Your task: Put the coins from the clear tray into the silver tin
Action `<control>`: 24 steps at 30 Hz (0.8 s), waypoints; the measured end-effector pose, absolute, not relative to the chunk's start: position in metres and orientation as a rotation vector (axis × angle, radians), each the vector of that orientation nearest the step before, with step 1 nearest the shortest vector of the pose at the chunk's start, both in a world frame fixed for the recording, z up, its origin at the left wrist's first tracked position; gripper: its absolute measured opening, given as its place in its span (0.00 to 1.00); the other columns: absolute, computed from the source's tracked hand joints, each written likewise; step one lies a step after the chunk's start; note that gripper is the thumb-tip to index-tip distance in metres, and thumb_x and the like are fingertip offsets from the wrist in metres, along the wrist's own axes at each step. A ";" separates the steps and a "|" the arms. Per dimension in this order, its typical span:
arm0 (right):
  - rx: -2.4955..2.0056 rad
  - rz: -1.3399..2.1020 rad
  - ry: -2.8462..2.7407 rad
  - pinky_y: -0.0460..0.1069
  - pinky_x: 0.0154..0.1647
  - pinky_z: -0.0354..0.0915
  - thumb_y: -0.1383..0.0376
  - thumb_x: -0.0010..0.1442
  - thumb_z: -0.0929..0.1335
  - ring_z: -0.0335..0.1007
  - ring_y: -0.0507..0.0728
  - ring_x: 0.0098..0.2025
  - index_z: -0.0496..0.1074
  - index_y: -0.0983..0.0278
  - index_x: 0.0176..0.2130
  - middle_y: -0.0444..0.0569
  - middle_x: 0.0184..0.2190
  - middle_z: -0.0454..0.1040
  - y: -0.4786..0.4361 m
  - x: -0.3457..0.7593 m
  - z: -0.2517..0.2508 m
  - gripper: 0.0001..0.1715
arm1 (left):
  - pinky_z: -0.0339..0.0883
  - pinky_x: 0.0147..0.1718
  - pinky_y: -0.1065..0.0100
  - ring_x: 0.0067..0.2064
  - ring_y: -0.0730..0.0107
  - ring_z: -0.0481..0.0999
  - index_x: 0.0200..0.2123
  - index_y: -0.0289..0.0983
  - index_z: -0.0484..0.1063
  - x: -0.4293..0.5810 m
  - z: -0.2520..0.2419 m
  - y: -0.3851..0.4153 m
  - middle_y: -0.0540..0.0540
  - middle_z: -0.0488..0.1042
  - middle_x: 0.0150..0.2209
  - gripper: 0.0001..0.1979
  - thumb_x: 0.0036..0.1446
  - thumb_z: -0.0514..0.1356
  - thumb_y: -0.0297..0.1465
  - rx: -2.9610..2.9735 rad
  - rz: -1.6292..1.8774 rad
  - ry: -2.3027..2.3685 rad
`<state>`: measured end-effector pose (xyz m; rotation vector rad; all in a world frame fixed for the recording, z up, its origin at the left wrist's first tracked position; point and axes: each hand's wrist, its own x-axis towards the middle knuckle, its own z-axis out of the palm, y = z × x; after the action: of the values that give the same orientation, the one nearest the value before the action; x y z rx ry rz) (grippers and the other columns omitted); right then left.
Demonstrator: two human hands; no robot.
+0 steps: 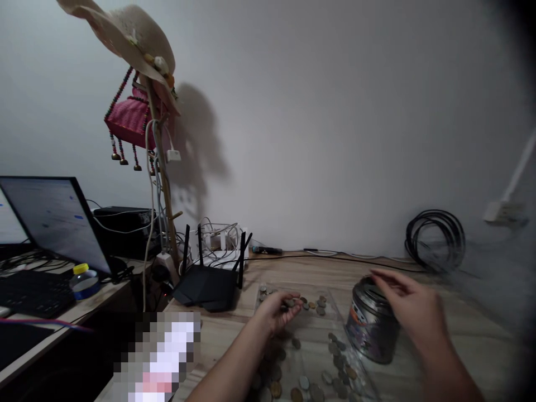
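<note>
Many coins (312, 304) lie spread over a clear plastic sheet (330, 296) on the wooden table (293, 268). My left hand (276, 310) hovers palm up over the sheet's far part, its fingers curled around a few coins. A metal tin (368, 329) stands tilted at the sheet's right edge. My right hand (412, 307) reaches over the tin's open top, blurred by motion, with the fingers bent together above the rim.
A black router (207, 282) with antennas sits at the table's left end, cables and a power strip (218, 245) behind it. A laptop (54, 223), keyboard and small bottle (84, 279) occupy a lower desk on the left. A hat stand (159, 139) rises there. Coiled black cable (435, 240) lies back right.
</note>
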<state>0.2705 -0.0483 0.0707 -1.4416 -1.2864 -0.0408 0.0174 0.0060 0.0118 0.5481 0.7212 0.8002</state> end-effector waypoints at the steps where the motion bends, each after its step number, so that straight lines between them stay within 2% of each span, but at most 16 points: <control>1: -1.494 -0.158 -1.267 0.49 0.27 0.62 0.53 0.46 0.65 0.69 0.56 0.27 0.73 0.61 0.34 0.52 0.30 0.75 -0.050 0.281 0.072 0.19 | 0.65 0.25 0.81 0.24 0.80 0.70 0.34 0.27 0.67 0.018 0.011 0.007 0.44 0.71 0.25 0.08 0.47 0.56 0.22 0.524 0.825 0.718; 3: -1.631 -0.301 -1.329 0.50 0.25 0.60 0.54 0.47 0.64 0.68 0.56 0.26 0.74 0.60 0.32 0.51 0.30 0.75 -0.049 0.299 0.070 0.16 | 0.66 0.27 0.79 0.24 0.79 0.70 0.33 0.27 0.67 0.019 0.009 0.008 0.44 0.71 0.25 0.08 0.47 0.56 0.22 0.514 0.829 0.701; 7: -1.768 -0.209 -1.588 0.51 0.27 0.60 0.57 0.44 0.64 0.69 0.59 0.30 0.75 0.59 0.27 0.48 0.28 0.75 -0.033 0.323 0.055 0.12 | 0.67 0.26 0.77 0.22 0.78 0.70 0.35 0.28 0.67 0.018 0.007 0.010 0.44 0.71 0.25 0.09 0.47 0.57 0.23 0.537 0.801 0.694; 11: -1.691 -0.222 -1.636 0.51 0.29 0.61 0.56 0.44 0.65 0.69 0.59 0.30 0.75 0.59 0.26 0.48 0.26 0.75 -0.026 0.323 0.052 0.13 | 0.68 0.30 0.74 0.28 0.73 0.74 0.37 0.26 0.65 0.017 0.007 0.009 0.41 0.72 0.28 0.11 0.47 0.54 0.21 0.546 0.828 0.695; 14: -1.550 -0.410 -1.505 0.52 0.35 0.62 0.56 0.47 0.64 0.68 0.59 0.34 0.74 0.61 0.27 0.49 0.28 0.74 -0.034 0.299 0.060 0.14 | 0.68 0.33 0.73 0.33 0.70 0.75 0.40 0.25 0.64 0.017 0.009 0.006 0.38 0.73 0.32 0.14 0.46 0.52 0.18 0.601 0.849 0.690; 17: -1.331 -0.519 -1.408 0.50 0.40 0.61 0.59 0.52 0.62 0.67 0.57 0.36 0.72 0.63 0.32 0.51 0.31 0.73 -0.041 0.258 0.064 0.14 | 0.66 0.28 0.77 0.30 0.74 0.75 0.38 0.27 0.65 0.017 0.010 0.003 0.40 0.74 0.33 0.12 0.47 0.53 0.19 0.701 0.814 0.689; 20: -1.283 -0.266 -1.670 0.49 0.37 0.61 0.59 0.53 0.61 0.66 0.55 0.34 0.72 0.63 0.34 0.51 0.32 0.73 -0.039 0.214 0.054 0.14 | 0.58 0.17 0.81 0.23 0.80 0.72 0.31 0.30 0.66 0.018 0.008 0.004 0.43 0.75 0.32 0.04 0.49 0.55 0.24 0.876 0.705 0.697; 22: -1.321 -0.030 -1.877 0.48 0.34 0.60 0.59 0.53 0.61 0.66 0.55 0.33 0.72 0.63 0.35 0.50 0.32 0.73 -0.032 0.190 0.042 0.15 | 0.49 0.12 0.80 0.19 0.81 0.69 0.29 0.31 0.66 0.020 0.005 0.006 0.44 0.75 0.30 0.04 0.49 0.56 0.28 1.003 0.665 0.701; 24: -1.341 0.166 -2.011 0.47 0.30 0.59 0.59 0.54 0.59 0.65 0.54 0.29 0.73 0.64 0.31 0.48 0.27 0.73 -0.025 0.174 0.030 0.17 | 0.42 0.10 0.79 0.16 0.83 0.65 0.28 0.31 0.66 0.021 0.002 0.007 0.45 0.74 0.26 0.06 0.48 0.57 0.30 1.085 0.673 0.697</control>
<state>0.1737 -0.0254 0.0302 -1.3413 -2.0115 0.1660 0.0208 0.0065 0.0024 1.0853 0.6966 0.6726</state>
